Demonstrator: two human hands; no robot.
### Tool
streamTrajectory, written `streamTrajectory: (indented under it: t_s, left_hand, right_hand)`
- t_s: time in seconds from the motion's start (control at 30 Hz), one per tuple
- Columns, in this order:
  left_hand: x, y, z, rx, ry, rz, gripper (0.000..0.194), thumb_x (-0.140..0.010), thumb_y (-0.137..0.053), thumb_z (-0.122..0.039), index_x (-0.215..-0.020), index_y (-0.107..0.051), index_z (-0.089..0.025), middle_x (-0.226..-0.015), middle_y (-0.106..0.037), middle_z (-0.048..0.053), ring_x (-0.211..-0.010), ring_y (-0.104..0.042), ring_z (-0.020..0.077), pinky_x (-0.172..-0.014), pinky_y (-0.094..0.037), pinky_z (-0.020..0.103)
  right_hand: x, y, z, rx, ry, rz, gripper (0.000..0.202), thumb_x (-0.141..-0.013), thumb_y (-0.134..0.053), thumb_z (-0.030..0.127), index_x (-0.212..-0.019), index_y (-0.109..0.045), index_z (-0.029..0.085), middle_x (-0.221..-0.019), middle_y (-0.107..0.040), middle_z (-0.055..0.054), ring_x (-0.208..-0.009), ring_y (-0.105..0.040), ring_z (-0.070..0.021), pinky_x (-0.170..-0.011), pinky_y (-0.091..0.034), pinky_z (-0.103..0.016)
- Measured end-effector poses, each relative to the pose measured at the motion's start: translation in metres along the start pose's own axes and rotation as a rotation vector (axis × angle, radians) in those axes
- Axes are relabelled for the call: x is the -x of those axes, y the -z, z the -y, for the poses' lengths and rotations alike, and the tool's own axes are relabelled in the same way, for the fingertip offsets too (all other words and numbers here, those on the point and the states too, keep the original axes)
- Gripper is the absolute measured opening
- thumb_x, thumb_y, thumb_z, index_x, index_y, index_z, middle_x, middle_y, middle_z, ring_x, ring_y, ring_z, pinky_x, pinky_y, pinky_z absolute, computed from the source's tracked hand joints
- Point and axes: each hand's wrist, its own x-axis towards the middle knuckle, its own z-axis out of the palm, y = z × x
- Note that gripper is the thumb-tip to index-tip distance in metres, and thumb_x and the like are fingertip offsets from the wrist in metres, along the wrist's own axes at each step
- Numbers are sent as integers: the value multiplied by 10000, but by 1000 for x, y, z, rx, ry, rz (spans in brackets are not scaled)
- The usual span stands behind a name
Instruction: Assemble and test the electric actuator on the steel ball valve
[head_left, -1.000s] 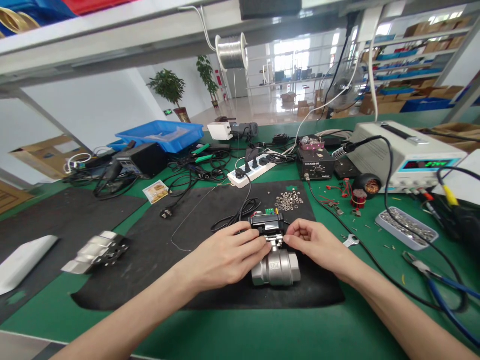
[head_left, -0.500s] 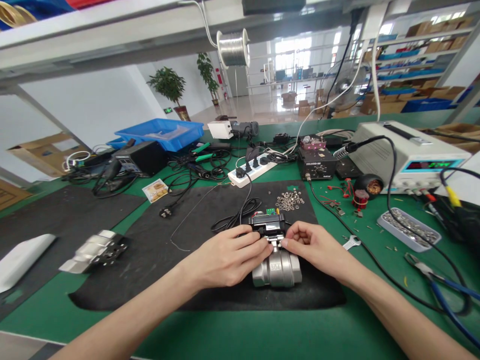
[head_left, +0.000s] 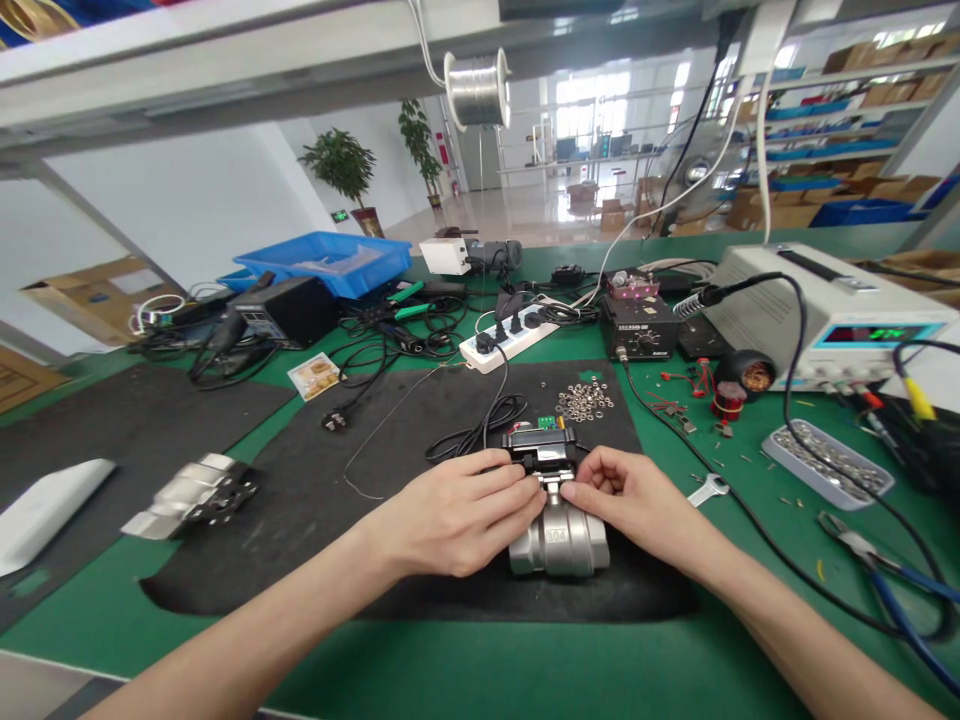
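Observation:
A steel ball valve [head_left: 559, 545] marked 304 lies on the black mat, with a black actuator housing [head_left: 538, 447] mounted above its neck. My left hand [head_left: 469, 510] wraps the left side of the housing and bracket, fingertips reaching the valve neck. On the other side, my right hand [head_left: 626, 492] has its thumb and forefinger pinched at the bracket; whatever is between them is hidden. A small green circuit board [head_left: 546, 423] shows behind the housing. Several loose nuts [head_left: 585, 400] lie farther back on the mat.
A second steel valve [head_left: 199, 492] lies at left. To the right are an open-end wrench [head_left: 709, 489], a tray of small metal parts [head_left: 829, 465] and blue-handled pliers [head_left: 862, 550]. Behind stand a power strip [head_left: 510, 340] and a power supply [head_left: 817, 310]. A solder spool [head_left: 477, 90] hangs above.
The whole view has shifted slightly, so things appear a little farther right. Both hands keep nearly the same hold at the valve. The power supply's readout looks different.

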Motion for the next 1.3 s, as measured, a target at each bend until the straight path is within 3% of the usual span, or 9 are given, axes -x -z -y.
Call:
streamTrajectory:
  t_s: [0.27, 0.73, 1.3]
  left_hand:
    - [1, -1, 1, 1, 3, 15, 316, -1024, -487, -125, -1287, -660, -100, -1216, -737, 149, -1070, -708, 237, -992, -563, 425]
    - [1, -6, 3, -2, -17, -16, 313, -1019, -506, -141, -1286, -661, -95, -1191, -745, 141, -1050, -722, 231, -957, -592, 413]
    - [4, 0, 3, 0, -21, 36, 320, -1032, -473, -136, -1292, -656, -94, -1250, -733, 152, -1111, -710, 236, -979, -587, 411]
  right_hand:
    - [0, -4, -1, 14, -12, -28, 364, -846, -760, 544, -838, -644, 199, -722, -617, 22, -660, -488, -135, -577, -360, -268]
    - [-2, -5, -1, 22, 9, -55, 308, -886, -719, 482, -822, -637, 191, -732, -623, 14, -676, -516, -140, -592, -378, -270]
    - [0, 3, 3, -6, -6, 35, 328, -919, -681, 501, -868, -648, 179, -787, -620, 3, -707, -509, -147, -630, -380, -290]
